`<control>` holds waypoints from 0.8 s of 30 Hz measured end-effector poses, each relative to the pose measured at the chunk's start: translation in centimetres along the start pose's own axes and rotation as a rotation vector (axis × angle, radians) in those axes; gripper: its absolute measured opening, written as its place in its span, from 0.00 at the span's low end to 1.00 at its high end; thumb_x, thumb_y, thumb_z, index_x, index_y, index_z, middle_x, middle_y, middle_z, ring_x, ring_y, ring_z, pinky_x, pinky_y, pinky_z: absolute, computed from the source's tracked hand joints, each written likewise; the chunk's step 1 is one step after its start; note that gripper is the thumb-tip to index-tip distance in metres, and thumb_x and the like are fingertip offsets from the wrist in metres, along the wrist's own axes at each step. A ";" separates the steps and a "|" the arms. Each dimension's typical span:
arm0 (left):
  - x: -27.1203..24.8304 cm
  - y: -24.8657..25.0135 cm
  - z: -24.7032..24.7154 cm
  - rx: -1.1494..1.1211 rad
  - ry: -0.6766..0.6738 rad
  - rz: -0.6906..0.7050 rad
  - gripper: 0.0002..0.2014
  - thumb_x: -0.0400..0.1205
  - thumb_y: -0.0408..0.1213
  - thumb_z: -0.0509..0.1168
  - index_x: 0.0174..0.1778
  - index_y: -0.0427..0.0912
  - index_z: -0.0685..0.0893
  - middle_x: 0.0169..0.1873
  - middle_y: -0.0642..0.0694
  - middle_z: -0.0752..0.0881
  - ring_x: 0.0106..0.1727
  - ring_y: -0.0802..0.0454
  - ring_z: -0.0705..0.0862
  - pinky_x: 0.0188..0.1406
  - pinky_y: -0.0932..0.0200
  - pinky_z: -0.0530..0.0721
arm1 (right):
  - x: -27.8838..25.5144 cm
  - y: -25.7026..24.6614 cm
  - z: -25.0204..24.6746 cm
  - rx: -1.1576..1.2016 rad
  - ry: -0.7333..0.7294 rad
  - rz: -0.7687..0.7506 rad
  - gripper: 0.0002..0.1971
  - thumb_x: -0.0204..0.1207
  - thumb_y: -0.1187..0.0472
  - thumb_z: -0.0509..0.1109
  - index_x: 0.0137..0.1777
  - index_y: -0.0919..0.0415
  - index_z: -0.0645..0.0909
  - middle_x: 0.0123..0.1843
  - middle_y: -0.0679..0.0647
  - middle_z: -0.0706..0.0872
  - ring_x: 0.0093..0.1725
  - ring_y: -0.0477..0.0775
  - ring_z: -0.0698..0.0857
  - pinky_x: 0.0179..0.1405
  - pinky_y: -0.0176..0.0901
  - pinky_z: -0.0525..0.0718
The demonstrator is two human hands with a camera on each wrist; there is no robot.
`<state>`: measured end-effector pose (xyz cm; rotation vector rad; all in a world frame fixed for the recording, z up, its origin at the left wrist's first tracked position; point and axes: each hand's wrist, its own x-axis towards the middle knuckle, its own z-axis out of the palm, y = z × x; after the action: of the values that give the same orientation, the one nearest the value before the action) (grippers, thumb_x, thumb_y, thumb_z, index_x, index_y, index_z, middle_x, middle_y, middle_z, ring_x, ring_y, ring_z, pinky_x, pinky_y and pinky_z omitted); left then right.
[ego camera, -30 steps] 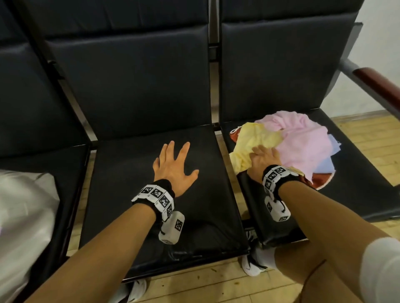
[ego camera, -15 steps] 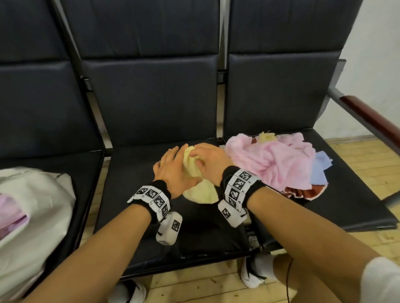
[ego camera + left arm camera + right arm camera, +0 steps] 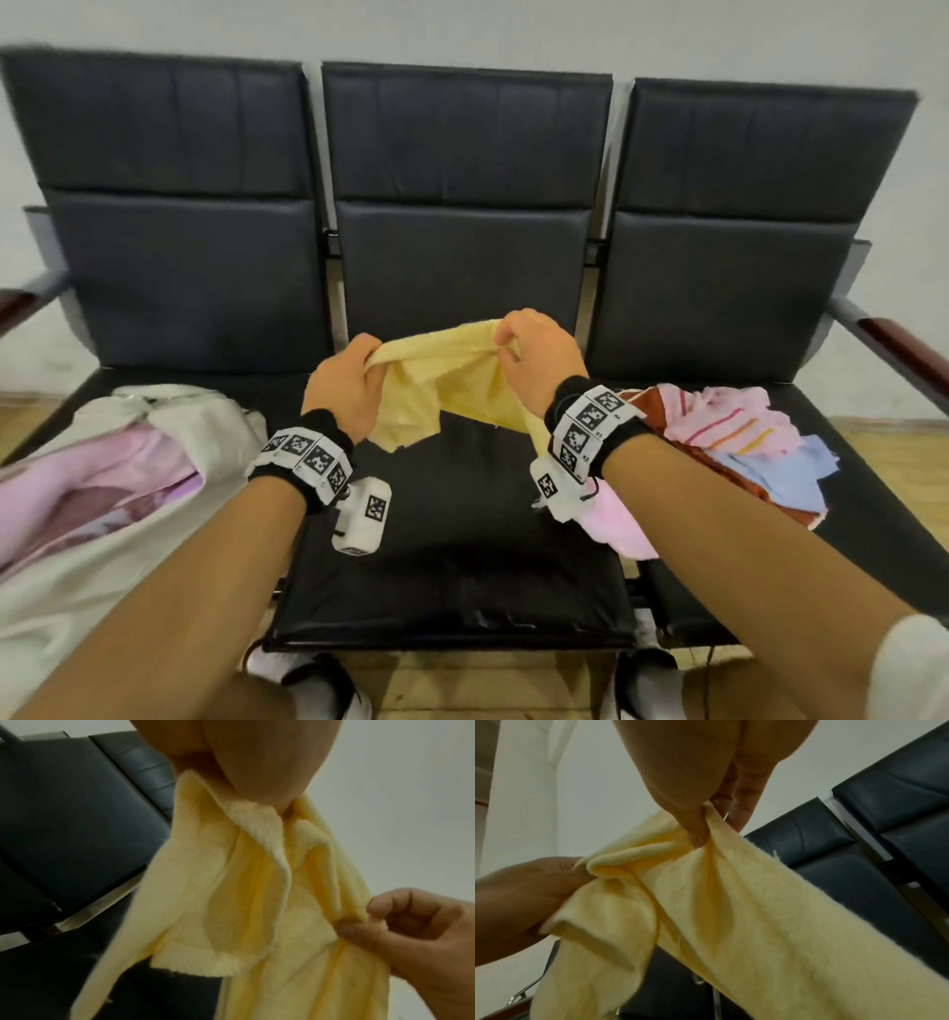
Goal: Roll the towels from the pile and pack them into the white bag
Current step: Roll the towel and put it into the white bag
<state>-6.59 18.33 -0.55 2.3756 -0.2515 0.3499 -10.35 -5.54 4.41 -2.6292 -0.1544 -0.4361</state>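
A yellow towel (image 3: 452, 383) is held stretched in the air over the middle seat (image 3: 462, 555), pinched at its upper edge by both hands.

Nearest, the left hand (image 3: 346, 388) is closed round the towel's left end and the right hand (image 3: 539, 360) pinches the right end between thumb and fingertips (image 3: 696, 833); the cloth sags between them, clear of the seat. Half a second earlier the towel was pressed flat on the cushion under both hands; it has since been lifted and pulled wide. The white bag (image 3: 128, 493) lies open on the left seat, pink cloth seen inside. The pile of towels (image 3: 739, 447) remains on the right seat. Behind, the dark backrests (image 3: 464, 205) are seen.
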 end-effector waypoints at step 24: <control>1.7 5.2 -9.6 -0.428 0.125 -0.153 0.05 0.76 0.37 0.74 0.44 0.40 0.87 0.40 0.40 0.90 0.42 0.45 0.88 0.42 0.46 0.87 | 2.0 -10.7 1.8 0.273 -0.191 -0.326 0.08 0.81 0.57 0.69 0.59 0.52 0.81 0.46 0.48 0.85 0.44 0.48 0.82 0.46 0.44 0.82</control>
<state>-8.19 20.94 10.04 1.9302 -0.0747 0.3330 -9.85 4.81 8.12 -2.3741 -0.6628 -0.2462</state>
